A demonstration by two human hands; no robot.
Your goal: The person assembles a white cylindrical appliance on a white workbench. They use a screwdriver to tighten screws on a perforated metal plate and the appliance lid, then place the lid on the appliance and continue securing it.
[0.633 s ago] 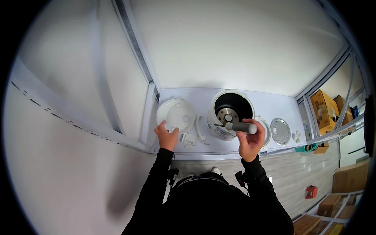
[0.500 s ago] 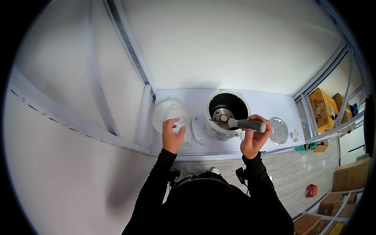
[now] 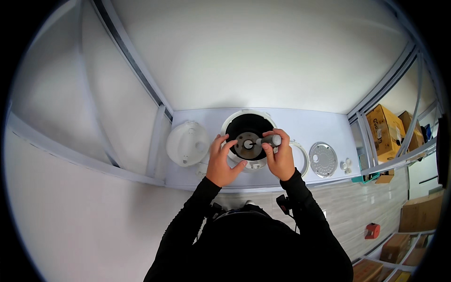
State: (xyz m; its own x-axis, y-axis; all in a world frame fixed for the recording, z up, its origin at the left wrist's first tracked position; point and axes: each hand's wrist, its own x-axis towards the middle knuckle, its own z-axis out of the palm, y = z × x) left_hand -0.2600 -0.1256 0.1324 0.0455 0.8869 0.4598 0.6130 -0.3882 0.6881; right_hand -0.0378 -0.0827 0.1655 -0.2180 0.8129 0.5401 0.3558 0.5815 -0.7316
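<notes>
A white rice cooker body [image 3: 246,123] stands on the table with its dark inside facing up. At its bottom shows a round metal heating plate [image 3: 243,149]. My right hand [image 3: 282,160] grips the grey handle of a screwdriver [image 3: 270,140] over the cooker's right side, its shaft slanting down towards the middle of the plate. What the tip touches is too small to tell. At the cooker's left front rim, my left hand [image 3: 224,162] is open, fingers spread, holding nothing.
Left of the cooker lies a white plastic lid [image 3: 183,144]. To the right are a white ring [image 3: 304,162], a round perforated metal plate [image 3: 324,160] and small white parts [image 3: 346,165]. A frame post [image 3: 369,141] bounds the table's right end, with cardboard boxes [image 3: 385,131] beyond.
My left hand has moved right, from over the lid to the cooker's rim. My right hand has brought the screwdriver inward and tilted it more steeply into the cooker. The view has shifted.
</notes>
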